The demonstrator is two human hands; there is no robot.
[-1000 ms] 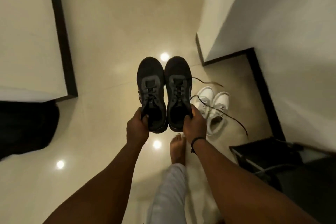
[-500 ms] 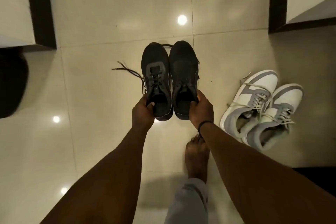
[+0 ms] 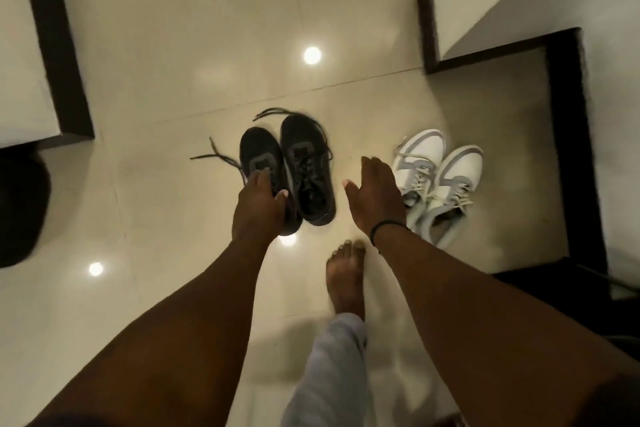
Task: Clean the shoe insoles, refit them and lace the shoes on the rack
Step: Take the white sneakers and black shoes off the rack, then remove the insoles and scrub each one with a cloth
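floor [image 3: 194, 45]: glossy pale tiles with lamp reflections, under everything; dark-skirted wall corners at the far left and far right
white-grey sneakers [image 3: 438, 180]: pair lying on the floor, just right of the right hand and partly behind it, laces slack
black shoes [image 3: 294, 163]: pair side by side, toes pointing away; the left one is in the left hand, the right one sits just beyond that thumb, whether it rests on the floor cannot be told (blur)
bare foot [image 3: 347, 282]: on the floor, below and between both hands
left hand [image 3: 258, 208]: fingers curled over the heel collar of the left black shoe, thumb inside the opening, grasping it
right hand [image 3: 377, 198]: fingers straight and spread, released, holding nothing, apart from the right black shoe
loose laces [image 3: 221, 159]: trailing out left of and beyond the left fingers, untied
handling guess: knit uppers look soft and light, soles stiffer; best hold is heel collar or thumb-in-opening pinch; dangling laces could snag or get stepped on
rack: not in view
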